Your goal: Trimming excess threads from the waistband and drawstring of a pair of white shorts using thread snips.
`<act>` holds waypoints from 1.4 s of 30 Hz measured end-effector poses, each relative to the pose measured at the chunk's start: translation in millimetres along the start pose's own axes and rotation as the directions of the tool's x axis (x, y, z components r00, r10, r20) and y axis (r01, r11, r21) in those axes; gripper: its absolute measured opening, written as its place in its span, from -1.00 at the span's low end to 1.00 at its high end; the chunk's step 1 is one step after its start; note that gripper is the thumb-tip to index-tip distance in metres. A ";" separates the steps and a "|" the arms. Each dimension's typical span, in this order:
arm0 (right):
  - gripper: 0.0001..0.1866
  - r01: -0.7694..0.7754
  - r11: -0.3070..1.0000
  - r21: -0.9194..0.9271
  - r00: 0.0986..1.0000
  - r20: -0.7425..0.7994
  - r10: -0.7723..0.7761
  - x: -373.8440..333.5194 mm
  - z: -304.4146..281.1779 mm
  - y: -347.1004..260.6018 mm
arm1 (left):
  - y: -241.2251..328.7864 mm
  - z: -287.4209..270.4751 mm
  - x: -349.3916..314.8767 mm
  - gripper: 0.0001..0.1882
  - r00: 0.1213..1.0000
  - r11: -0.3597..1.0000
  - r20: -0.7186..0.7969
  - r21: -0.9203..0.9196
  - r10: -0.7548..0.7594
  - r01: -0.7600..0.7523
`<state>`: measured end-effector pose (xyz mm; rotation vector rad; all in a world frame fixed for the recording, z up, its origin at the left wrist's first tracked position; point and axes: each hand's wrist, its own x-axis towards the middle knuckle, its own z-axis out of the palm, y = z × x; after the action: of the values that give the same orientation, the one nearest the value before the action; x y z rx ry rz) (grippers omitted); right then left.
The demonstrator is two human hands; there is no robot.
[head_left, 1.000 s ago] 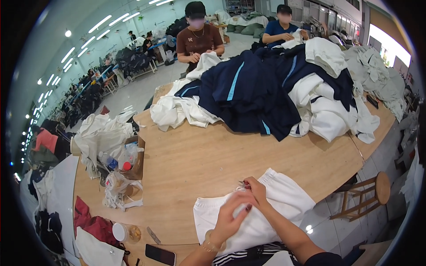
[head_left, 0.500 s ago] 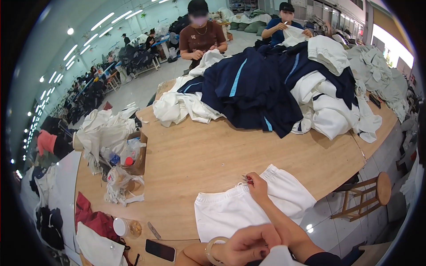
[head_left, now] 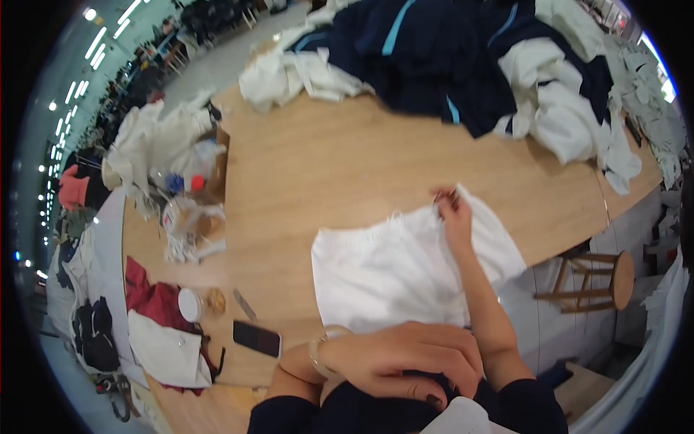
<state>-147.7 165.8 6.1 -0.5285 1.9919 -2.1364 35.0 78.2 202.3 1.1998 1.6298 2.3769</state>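
White shorts [head_left: 390,271] with a gathered waistband lie flat near the front edge of the table. My right hand [head_left: 455,217] is at the waistband, its fingers closed round small metal thread snips [head_left: 439,194], which are blurred and mostly covered by the fingers. Close to my chest, my left hand [head_left: 405,358] has a pale bangle at its wrist, and its fingers are curled with the thumb beneath. Whatever lies inside those fingers is hidden. A white piece [head_left: 463,418] shows just below that hand.
Navy and white garments [head_left: 434,65] are heaped along the far side. At left stand a cardboard box [head_left: 219,170] and a plastic bag [head_left: 189,224]. A phone [head_left: 256,338], a jar [head_left: 190,305] and red cloth [head_left: 155,293] lie nearer. A wooden stool [head_left: 622,281] is at right.
The view has tipped downward, so the people across the table are out of sight. My right hand has moved slightly right along the waistband. My left hand shows more of its back and curled fingers.
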 end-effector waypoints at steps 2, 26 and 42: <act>-0.87 -0.025 1.000 0.007 0.999 -0.041 0.025 -0.2 -11.4 -20.4 | -16.9 -4.1 -18.2 -0.76 0.983 0.945 0.014 0.278 -0.184 0.173; -0.88 0.093 0.880 -0.465 0.979 0.203 0.004 -31.2 32.5 32.9 | -148.8 -33.8 -119.6 -0.53 0.655 0.049 -0.746 0.654 -0.125 0.755; -0.93 -0.156 0.914 -0.375 0.964 0.143 0.223 -20.3 34.2 20.9 | -150.3 -34.2 -122.3 -0.51 0.644 0.036 -0.755 0.645 -0.124 0.763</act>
<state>-118.7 139.4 -16.0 -0.5343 2.2348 -1.5549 42.8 68.7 5.9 -0.3671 3.2003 0.9801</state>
